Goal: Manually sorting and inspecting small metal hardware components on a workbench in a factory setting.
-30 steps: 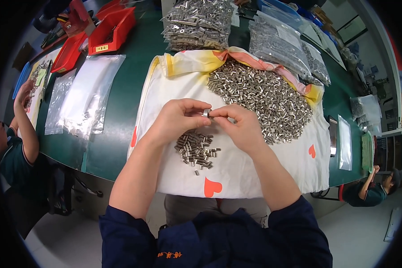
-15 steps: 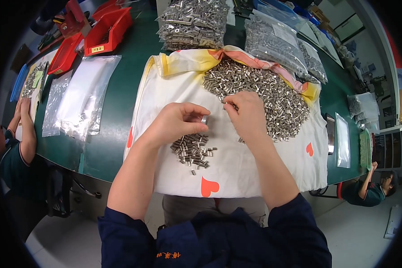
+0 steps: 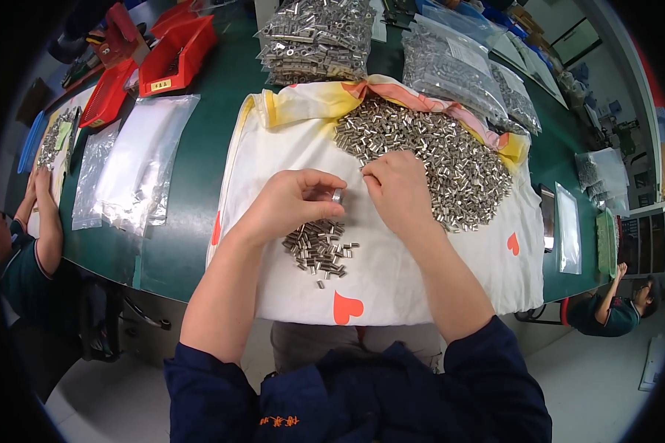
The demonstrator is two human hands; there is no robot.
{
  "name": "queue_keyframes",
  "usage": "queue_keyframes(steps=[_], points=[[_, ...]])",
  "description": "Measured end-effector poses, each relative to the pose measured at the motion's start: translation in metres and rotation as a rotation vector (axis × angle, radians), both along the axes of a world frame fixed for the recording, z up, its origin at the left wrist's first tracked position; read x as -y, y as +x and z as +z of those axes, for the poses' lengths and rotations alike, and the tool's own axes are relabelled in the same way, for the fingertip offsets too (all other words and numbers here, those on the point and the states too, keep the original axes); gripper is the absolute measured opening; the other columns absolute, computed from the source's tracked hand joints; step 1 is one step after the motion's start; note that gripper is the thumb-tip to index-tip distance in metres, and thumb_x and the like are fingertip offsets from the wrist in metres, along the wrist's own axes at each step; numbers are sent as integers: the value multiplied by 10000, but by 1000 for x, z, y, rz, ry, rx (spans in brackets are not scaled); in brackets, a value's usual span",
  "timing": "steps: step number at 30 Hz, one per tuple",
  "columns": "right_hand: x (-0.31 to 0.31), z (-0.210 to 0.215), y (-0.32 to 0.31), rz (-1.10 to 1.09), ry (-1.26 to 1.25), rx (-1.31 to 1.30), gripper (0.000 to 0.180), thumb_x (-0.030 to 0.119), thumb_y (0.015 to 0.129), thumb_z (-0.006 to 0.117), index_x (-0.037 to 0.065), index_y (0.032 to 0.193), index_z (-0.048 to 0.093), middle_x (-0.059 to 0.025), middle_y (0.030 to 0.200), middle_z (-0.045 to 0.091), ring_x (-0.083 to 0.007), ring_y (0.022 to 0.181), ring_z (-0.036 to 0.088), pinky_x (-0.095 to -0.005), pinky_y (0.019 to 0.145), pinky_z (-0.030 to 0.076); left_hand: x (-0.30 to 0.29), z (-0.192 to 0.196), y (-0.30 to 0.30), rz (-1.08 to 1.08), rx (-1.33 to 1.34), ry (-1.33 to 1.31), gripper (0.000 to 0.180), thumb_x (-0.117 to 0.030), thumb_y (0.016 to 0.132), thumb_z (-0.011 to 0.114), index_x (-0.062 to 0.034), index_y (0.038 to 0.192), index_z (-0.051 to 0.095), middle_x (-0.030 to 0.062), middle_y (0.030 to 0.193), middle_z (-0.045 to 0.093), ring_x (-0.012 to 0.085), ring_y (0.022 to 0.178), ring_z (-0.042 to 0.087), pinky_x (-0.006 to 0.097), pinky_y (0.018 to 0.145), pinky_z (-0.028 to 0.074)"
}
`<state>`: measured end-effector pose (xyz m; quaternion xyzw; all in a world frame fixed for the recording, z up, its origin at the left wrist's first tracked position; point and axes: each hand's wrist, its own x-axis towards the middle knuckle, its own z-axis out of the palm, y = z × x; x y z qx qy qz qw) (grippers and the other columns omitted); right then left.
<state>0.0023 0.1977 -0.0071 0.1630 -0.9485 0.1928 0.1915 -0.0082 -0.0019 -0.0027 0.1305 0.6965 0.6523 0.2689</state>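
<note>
Metal piece small, silvery, shiny; left hand pinching it; right hand: cannot tell whether grasping.

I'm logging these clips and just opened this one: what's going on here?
A person works over a white cloth on a green table. The left hand holds a small silvery metal piece close to the smaller pile of metal cylinders. The right hand, pinched closed, is at the near-left side of the larger pile; whether it grips anything is too small to tell.
</note>
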Motion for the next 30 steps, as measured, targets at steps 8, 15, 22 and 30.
queue_keyframes(steps=[8, 15, 22, 30], points=[[11, 17, 16, 162, -753, 507, 92, 28, 731, 640, 29, 823, 630, -16, 813, 630, -85, 751, 572, -217, 660, 432, -1, 3, -1, 58, 68, 131, 343, -17, 757, 660, 48, 1080, 565, 61, 875, 632, 87, 776, 593, 211, 707, 483], [23, 13, 21, 151, -381, 61, 60, 51, 681, 641, 51, 723, 598, -72, 744, 598, -246, 747, 563, -325, 671, 459, -7, 2, 0, 103, 8, 46, 336, -27, 741, 679, 44, 1056, 588, 65, 864, 637, 90, 785, 596, 215, 705, 488], [9, 17, 19, 165, -553, 385, 100, 92, 718, 645, 48, 804, 624, -66, 748, 601, -225, 710, 586, -314, 668, 471, -4, 2, 0, 103, 8, 63, 317, -18, 735, 682, 40, 1036, 602, 55, 861, 636, 82, 776, 587, 211, 696, 485], [1, 18, 7, 20, -368, 102, 89, 123, 723, 642, 64, 788, 628, -74, 785, 597, -241, 777, 556, -354, 718, 438, 0, 5, 0, 30, 33, 3, 328, -46, 710, 717, 20, 1014, 616, 21, 816, 614, 68, 750, 562, 215, 698, 477]])
